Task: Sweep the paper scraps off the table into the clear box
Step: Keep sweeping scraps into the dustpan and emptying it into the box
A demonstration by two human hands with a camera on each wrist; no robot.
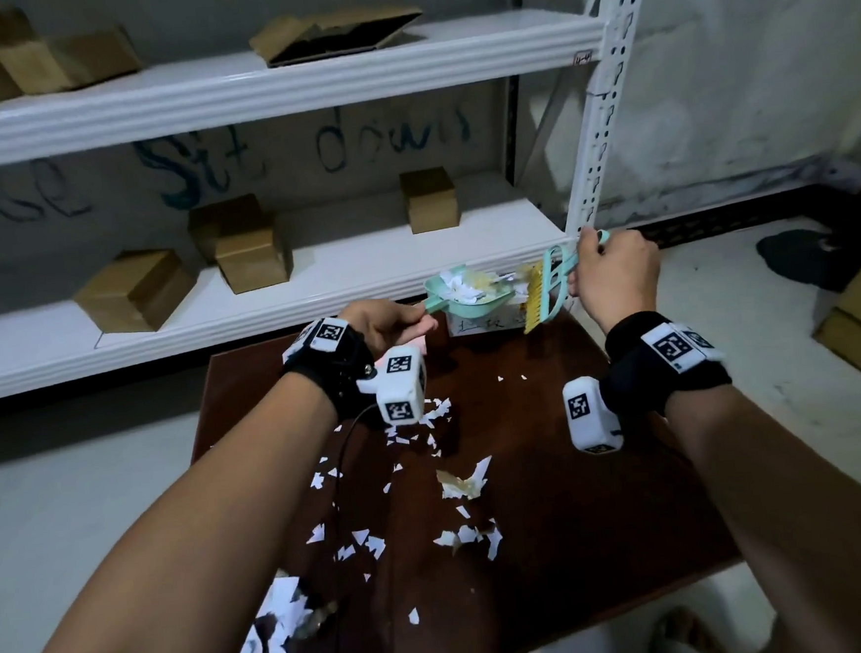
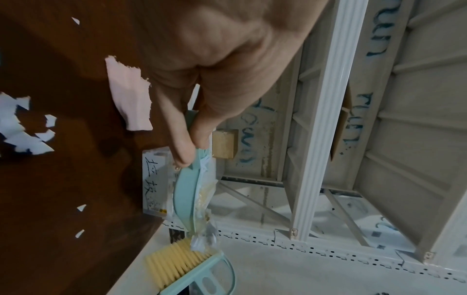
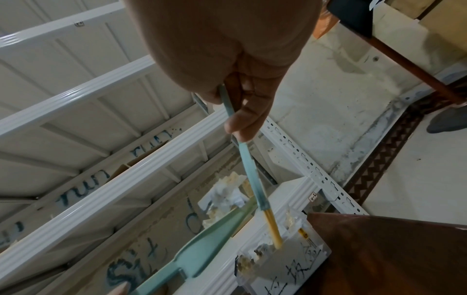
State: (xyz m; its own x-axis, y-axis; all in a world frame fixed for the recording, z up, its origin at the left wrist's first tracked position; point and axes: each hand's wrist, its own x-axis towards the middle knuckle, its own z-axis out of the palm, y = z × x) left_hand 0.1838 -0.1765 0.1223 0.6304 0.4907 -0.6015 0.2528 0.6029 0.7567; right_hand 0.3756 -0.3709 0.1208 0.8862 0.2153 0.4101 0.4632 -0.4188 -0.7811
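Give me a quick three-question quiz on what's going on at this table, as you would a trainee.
1. True or false: the left hand holds the dustpan above the clear box.
2. What does the right hand hold? A) brush B) cloth C) cup
3. Are paper scraps left on the table?

Key: 1 true; 2 A, the brush; 3 yes, many.
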